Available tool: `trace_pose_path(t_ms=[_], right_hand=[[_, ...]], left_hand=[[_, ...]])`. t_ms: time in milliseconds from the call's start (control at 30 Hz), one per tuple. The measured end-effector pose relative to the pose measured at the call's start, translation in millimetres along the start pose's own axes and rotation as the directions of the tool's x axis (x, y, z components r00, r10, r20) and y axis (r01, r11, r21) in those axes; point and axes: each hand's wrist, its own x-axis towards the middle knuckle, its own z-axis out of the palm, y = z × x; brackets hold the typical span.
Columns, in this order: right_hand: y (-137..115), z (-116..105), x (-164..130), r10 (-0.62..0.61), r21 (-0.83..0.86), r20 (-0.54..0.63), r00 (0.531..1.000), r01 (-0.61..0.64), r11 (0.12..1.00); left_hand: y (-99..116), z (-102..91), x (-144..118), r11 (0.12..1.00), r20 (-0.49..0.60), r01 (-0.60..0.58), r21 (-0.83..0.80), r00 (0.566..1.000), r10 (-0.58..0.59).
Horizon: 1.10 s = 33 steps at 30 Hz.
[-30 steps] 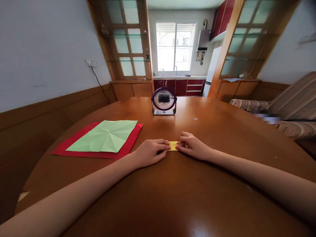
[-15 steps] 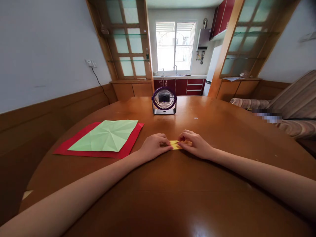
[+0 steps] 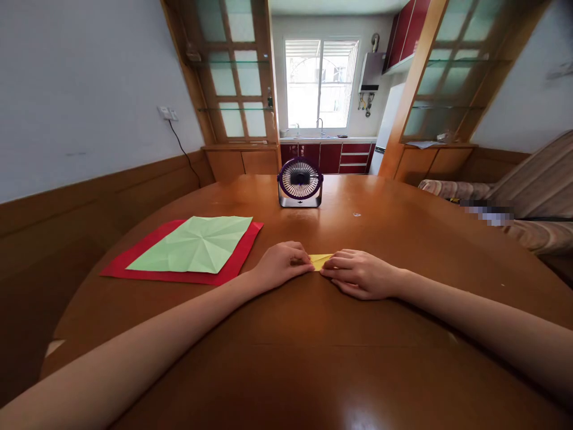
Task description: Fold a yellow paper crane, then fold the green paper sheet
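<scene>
Pretty wood-heavy room, ngl: a big shiny brown tabletop (image 3: 286, 370) with a curved edge, brown panelling (image 3: 102, 197) low on the left, and a plain pale wall (image 3: 85, 95) above it with a socket (image 3: 167, 113) and a dark cord (image 3: 182, 144) hanging down. Two wooden cabinets (image 3: 248, 71) with frosted panes frame the kitchen, which has a super bright window (image 3: 335, 89), red cupboards (image 3: 329, 158), a tap (image 3: 320, 125), a wall-mounted heater (image 3: 372, 68) and something white like a fridge (image 3: 388, 119). Striped sofa (image 3: 532, 173) on the right, daylight glare (image 3: 360, 415) on the wood.
</scene>
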Motion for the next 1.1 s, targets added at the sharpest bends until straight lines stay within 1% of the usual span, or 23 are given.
trace_pose_path(t_ms=[167, 400, 533, 700, 767, 933, 1100], right_hand=[[-1, -1, 2, 0.024, 0.018, -0.004, 1.000, -0.024, 1.000], [-1, -3, 4, 0.097, 0.124, 0.007, 0.995, -0.097, 0.988], [0, -2, 3, 0.099, 0.135, -0.004, 0.995, -0.098, 0.986], [3, 1, -1, 0.082, 0.098, -0.018, 0.996, -0.080, 0.992], [6, 1, -3, 0.070, 0.094, -0.039, 0.997, -0.066, 0.993], [12, 1, -8, 0.042, 0.094, -0.101, 0.994, -0.032, 0.995], [15, -1, -11, 0.057, 0.112, -0.134, 0.989, -0.042, 0.993]], left_hand=[[-3, -7.6, 1, 0.995, 0.068, 0.002, -0.103, 0.998, 0.005], [-15, -16.8, -1, 0.986, 0.154, -0.067, -0.151, 0.984, 0.090], [-17, -21.8, -4, 0.982, 0.193, -0.054, -0.179, 0.977, 0.089], [-16, -29.2, -7, 0.974, 0.242, -0.014, -0.228, 0.968, 0.070], [-16, -31.5, -9, 0.971, 0.246, -0.006, -0.240, 0.967, 0.067], [-16, -35.0, -14, 0.972, 0.240, -0.023, -0.234, 0.968, 0.081], [-13, -36.6, -16, 0.986, 0.262, -0.077, -0.147, 0.958, 0.114]])
